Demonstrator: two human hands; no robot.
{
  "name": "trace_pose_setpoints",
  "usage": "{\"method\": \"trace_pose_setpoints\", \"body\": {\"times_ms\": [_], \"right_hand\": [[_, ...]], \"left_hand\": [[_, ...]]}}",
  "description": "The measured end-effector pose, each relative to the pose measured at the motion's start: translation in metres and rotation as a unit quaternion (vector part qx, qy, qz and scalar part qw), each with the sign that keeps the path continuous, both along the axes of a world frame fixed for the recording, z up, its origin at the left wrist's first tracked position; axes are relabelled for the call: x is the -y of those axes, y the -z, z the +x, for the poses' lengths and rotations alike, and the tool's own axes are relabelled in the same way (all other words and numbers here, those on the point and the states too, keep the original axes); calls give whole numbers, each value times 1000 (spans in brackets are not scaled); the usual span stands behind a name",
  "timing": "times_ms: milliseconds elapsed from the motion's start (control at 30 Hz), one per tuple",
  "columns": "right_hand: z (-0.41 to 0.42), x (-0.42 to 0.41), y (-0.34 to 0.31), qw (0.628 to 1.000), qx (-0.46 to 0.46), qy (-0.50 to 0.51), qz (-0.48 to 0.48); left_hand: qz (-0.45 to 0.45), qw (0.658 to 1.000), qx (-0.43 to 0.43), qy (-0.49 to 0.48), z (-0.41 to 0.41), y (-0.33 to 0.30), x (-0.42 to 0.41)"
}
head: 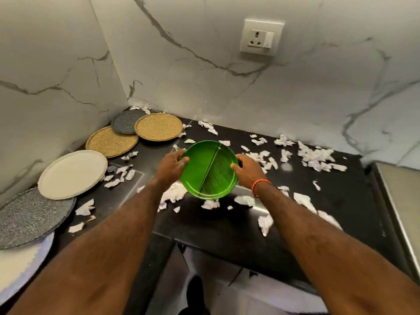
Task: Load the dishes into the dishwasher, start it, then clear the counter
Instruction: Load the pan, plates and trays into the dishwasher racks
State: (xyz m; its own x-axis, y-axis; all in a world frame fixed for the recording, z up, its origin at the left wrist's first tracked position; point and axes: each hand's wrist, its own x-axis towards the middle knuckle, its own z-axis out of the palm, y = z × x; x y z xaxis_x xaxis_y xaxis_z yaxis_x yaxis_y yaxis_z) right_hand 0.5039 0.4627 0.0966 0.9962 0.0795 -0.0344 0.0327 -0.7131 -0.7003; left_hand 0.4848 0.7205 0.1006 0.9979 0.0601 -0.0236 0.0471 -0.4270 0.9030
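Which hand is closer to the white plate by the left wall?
Left. The left hand grips the green plate's left rim, on the side toward the white plate. The right hand grips its far right rim.

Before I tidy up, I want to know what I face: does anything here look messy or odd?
Yes: torn paper scraps litter the black counter, around the plates and beneath the held green plate.

White veined marble walls (227, 71), wall socket (261, 37), black counter (227, 226)
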Motion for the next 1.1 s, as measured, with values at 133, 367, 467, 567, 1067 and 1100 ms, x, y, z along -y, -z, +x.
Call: {"method": "trace_pose_setpoints", "body": {"times_ms": [133, 367, 467, 567, 1067, 1100], "right_hand": [[-58, 67, -6, 998, 4, 68, 9], [-160, 188, -16, 978, 11, 210, 13], [-198, 233, -15, 961, 20, 274, 22], [-241, 270, -11, 932, 21, 359, 31], [-499, 361, 31, 786, -45, 617, -2], [-516, 369, 35, 776, -49, 628, -1]], "left_hand": [[-44, 997, 2, 67, -35, -17, 74], [-60, 977, -10, 203, -67, -32, 203], [-71, 958, -13, 279, -74, -37, 260], [-74, 928, -26, 365, -87, -43, 318], [26, 758, -6, 651, -231, 3, 547], [38, 746, -8, 665, -244, 7, 564]]}}
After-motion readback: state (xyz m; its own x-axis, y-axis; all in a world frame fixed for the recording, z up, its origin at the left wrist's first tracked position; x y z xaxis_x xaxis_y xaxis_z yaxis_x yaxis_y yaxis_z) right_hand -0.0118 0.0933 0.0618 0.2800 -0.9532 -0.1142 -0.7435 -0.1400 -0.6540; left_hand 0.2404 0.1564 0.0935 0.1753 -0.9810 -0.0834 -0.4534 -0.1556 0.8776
